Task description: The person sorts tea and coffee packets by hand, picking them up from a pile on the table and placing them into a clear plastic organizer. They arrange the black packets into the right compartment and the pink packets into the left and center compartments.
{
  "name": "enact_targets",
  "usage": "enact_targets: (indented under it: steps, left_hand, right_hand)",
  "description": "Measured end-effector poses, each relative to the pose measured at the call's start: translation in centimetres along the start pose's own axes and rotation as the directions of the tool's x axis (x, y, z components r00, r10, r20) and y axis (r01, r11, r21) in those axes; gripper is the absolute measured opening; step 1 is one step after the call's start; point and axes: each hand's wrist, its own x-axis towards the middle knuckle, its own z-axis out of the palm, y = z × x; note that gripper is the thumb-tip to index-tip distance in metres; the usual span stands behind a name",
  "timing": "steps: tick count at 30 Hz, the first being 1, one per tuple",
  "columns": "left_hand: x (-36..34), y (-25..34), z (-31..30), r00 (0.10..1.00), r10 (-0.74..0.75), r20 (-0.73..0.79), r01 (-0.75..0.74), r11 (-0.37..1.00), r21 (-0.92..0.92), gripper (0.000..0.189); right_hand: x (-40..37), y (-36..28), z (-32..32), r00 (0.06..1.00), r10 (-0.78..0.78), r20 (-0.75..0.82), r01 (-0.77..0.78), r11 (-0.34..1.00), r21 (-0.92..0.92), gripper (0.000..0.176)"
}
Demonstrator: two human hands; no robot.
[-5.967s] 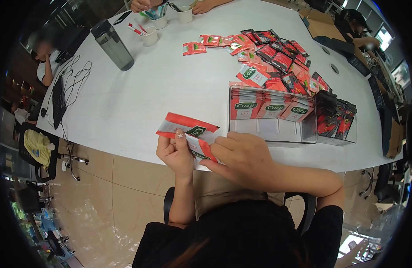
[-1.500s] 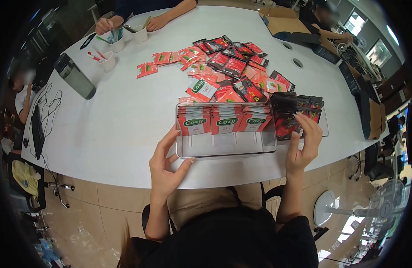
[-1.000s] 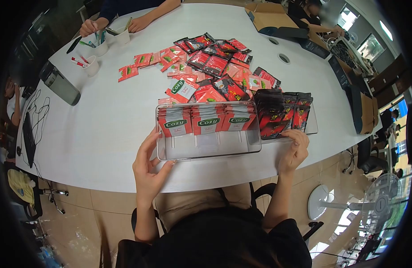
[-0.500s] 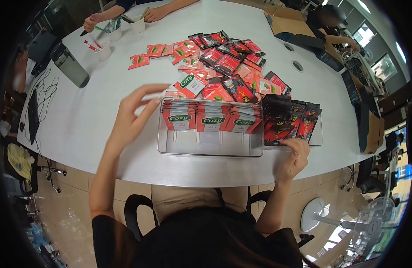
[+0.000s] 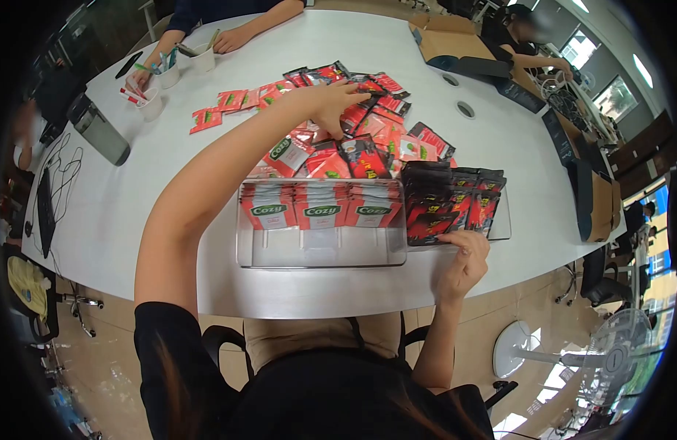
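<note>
My left hand reaches across a loose pile of sachets, its fingers apart over black and red sachets at the back. Among them lie red and white Cozy tea sachets. In front of me a clear plastic box holds three upright stacks of Cozy tea sachets along its far side; its near part is bare. To its right, black and red sachets stand in rows in a second clear tray. My right hand pinches the lower edge of a black sachet there.
A grey bottle, cups of pens and a cable are on the left of the white table. Another person's hands rest at the far edge. Open cardboard boxes line the right edge.
My left hand has moved from beside the clear box, forward and right, over the sachet pile. My right hand stays at the black sachets. The view has shifted slightly.
</note>
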Motion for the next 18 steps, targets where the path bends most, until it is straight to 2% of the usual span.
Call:
enact_targets:
  steps: [1,5,6,9,10,13,14,17,18]
  left_hand:
    - [0.5,0.4,-0.5,0.998,-0.044,0.045,0.040,0.995,0.087,0.108]
    - [2.1,0.8,-0.2,0.998,-0.022,0.064,0.023,1.000,-0.002,0.108]
    - [2.2,1.0,-0.2,1.000,0.010,0.001,-0.010,0.999,0.043,0.099]
    - [2.4,0.8,-0.9,0.995,0.097,0.022,-0.098,0.995,0.024,0.088]
    - [2.3,0.4,-1.1,0.992,0.124,-0.024,-0.125,0.989,-0.083,0.078]
    - [1.8,0.7,-2.9,0.992,0.121,0.016,-0.118,0.985,-0.128,0.074]
    - [2.5,-0.4,-1.8,0.972,0.210,-0.106,-0.220,0.972,-0.086,0.064]
    - [3.0,-1.5,-1.5,0.950,0.243,-0.198,-0.268,0.957,-0.111,0.052]
    - [3.0,-1.9,-1.3,0.905,0.312,-0.288,-0.346,0.935,-0.074,0.042]
  right_hand:
    - [0.0,0.0,0.0,1.000,0.003,0.001,-0.003,1.000,0.008,0.041]
    - [0.0,0.1,0.0,1.000,0.011,0.003,-0.012,1.000,0.011,0.039]
    - [0.0,0.1,0.0,1.000,0.011,0.007,-0.011,1.000,0.009,0.038]
    - [0.0,0.0,-0.2,1.000,0.019,0.018,-0.019,1.000,0.007,0.037]
    - [0.1,0.0,-0.2,1.000,0.020,0.022,-0.020,1.000,0.007,0.037]
    - [0.1,0.0,-0.3,0.999,0.014,0.030,-0.014,1.000,0.003,0.035]
    - [0.1,0.0,-0.3,0.999,0.012,0.032,-0.013,1.000,0.002,0.035]
    - [0.0,0.1,-0.4,0.999,0.009,0.031,-0.009,1.000,0.000,0.034]
    - [0.0,0.0,-0.3,0.999,0.014,0.034,-0.014,1.000,-0.001,0.033]
